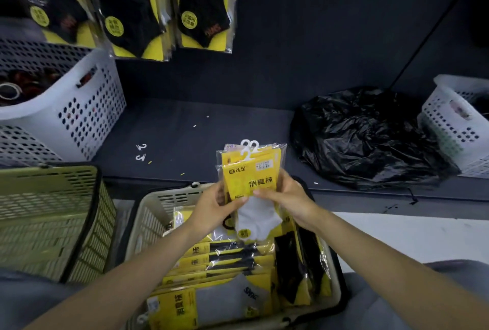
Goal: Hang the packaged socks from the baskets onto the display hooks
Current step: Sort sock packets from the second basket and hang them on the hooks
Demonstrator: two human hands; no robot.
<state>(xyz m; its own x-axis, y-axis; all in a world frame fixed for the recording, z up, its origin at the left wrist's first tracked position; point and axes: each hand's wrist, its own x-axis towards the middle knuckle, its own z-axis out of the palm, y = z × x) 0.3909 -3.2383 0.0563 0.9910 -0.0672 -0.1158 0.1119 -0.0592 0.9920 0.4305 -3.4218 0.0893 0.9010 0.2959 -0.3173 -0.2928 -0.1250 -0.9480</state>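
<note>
gripping a stack of clear-wrapped, yellow-carded white sock packs [251, 176] at frame centre, with left hand [215, 208] and right hand [285, 197] curled round its edges, above the beige plastic basket [158, 202] at lower centre. best aligning the white hanger tabs [250, 144] before lifting toward upper left.

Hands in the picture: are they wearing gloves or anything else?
No gloves. The left hand and right hand are both bare, with no rings, watch or bracelet showing. The left forearm and right forearm are bare too, and no sleeve comes into view.
</note>
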